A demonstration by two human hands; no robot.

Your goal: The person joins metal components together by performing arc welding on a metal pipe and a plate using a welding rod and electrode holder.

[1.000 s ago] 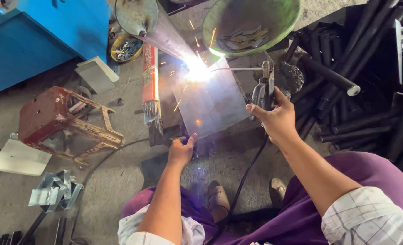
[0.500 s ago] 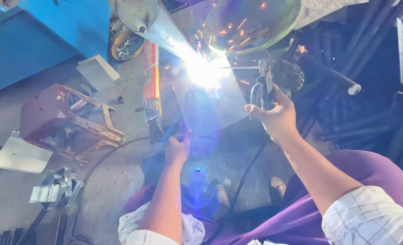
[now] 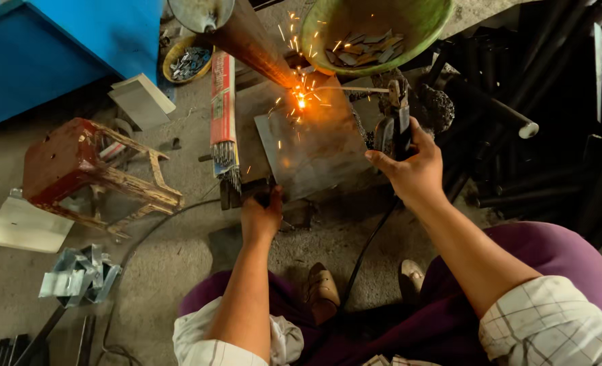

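Arc glare has shrunk to orange sparks (image 3: 301,102) on the grey, scorched steel plate (image 3: 314,146); right hand (image 3: 409,169) closed around the electrode holder (image 3: 394,125), left hand (image 3: 261,215) gripping the plate's near edge.

Even daylight, orange weld-spark glow

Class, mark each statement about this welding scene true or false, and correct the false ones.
1. The right hand holds the electrode holder. True.
2. Sparks fly at the rod tip over the metal plate. True.
3. The green bowl is empty. False: it holds flat metal pieces.
4. The left hand rests on the red stool. False: it is at the plate's near edge.
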